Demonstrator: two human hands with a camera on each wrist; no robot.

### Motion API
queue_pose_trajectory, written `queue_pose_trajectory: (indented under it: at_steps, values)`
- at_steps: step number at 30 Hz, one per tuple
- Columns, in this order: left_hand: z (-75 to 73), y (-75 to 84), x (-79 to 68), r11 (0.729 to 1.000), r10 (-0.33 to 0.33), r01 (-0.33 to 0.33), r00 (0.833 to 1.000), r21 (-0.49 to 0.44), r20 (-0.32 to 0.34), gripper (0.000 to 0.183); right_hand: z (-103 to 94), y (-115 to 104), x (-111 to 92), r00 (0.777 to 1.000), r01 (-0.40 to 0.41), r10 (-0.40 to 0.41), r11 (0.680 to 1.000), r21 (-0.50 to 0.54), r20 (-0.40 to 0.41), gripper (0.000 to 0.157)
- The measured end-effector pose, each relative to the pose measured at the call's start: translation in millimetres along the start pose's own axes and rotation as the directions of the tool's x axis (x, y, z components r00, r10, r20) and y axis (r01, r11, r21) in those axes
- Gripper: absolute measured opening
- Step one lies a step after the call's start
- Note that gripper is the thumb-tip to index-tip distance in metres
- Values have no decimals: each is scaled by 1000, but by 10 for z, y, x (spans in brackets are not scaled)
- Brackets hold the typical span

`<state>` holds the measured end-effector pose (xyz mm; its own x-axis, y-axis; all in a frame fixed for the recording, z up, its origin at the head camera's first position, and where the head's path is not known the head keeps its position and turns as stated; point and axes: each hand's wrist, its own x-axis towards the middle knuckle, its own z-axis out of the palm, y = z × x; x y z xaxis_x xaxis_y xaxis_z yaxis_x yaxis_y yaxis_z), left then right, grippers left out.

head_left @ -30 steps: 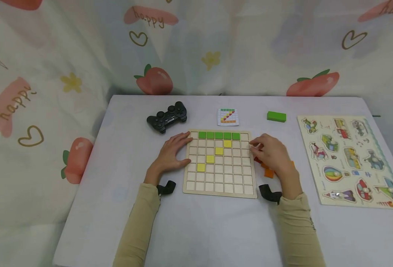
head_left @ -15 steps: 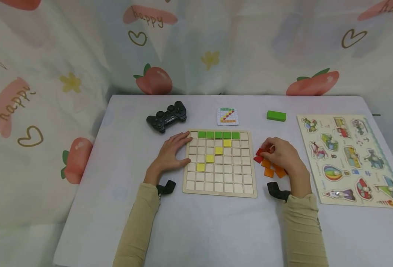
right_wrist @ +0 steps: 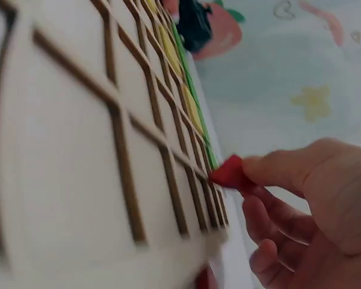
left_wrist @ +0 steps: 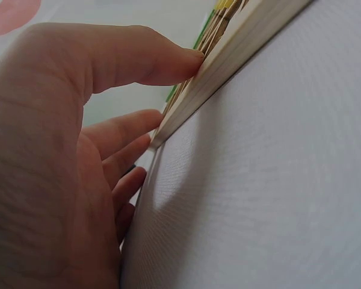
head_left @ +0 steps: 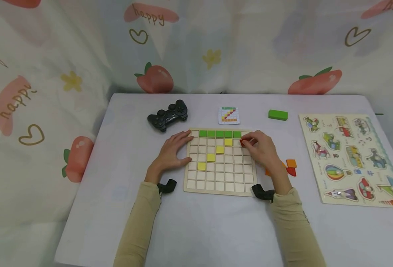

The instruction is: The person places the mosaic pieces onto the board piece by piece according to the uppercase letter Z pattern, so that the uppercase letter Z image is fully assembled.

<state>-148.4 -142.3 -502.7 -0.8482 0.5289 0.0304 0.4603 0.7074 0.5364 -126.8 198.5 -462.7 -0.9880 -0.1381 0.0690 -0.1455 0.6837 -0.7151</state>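
i'm watching remotely as the right hand (head_left: 261, 146) is pinching a red piece (right_wrist: 231, 173) at the upper right of the grid board (head_left: 220, 185), right of the top yellow square (head_left: 228, 142). the left hand (head_left: 169, 152) is touching the board's left edge, fingers extended. i'd be bracing lightly and squaring corners before releasing. the piece is pointing one corner gridward; fingers are hiding its long axis.

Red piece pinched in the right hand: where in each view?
Head: red piece right of centre, in right hand, near upper-right corner of grid board.
Left wrist: not in it.
Right wrist: right of centre, just below mid-height.
Landmark: grid board, cut off in both wrist views.
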Motion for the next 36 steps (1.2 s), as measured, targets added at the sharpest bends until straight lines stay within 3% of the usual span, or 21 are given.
queue_pose_trajectory:
  at_steps: [3,10,13,20,29,32,36]
  values:
    - [-4,4,10,1000,1,-1,1000,2,1,79,115,-64,35,998,-1,2,1000,6,-69,18]
    - [-5,11,25,1000,4,-4,1000,-5,4,79,233,-84,38,984,-113,105,992,-49,-142,24]
    - [-3,12,23,1000,0,0,1000,-5,5,80,214,-84,27,985,-134,124,987,-84,-119,30]
    - [2,7,10,1000,-10,10,1000,-12,9,80,143,-86,18,988,-152,152,987,-44,-8,35]
    - [-11,8,5,1000,-4,4,1000,-16,6,80,190,-66,54,996,-89,86,990,-107,-37,32]
    - [-8,3,5,1000,-3,3,1000,-15,1,79,76,-29,38,994,-106,107,990,-91,6,30]
    - [0,0,7,1000,0,0,1000,-14,-2,79,-238,80,-40,976,-200,207,974,-107,61,30]
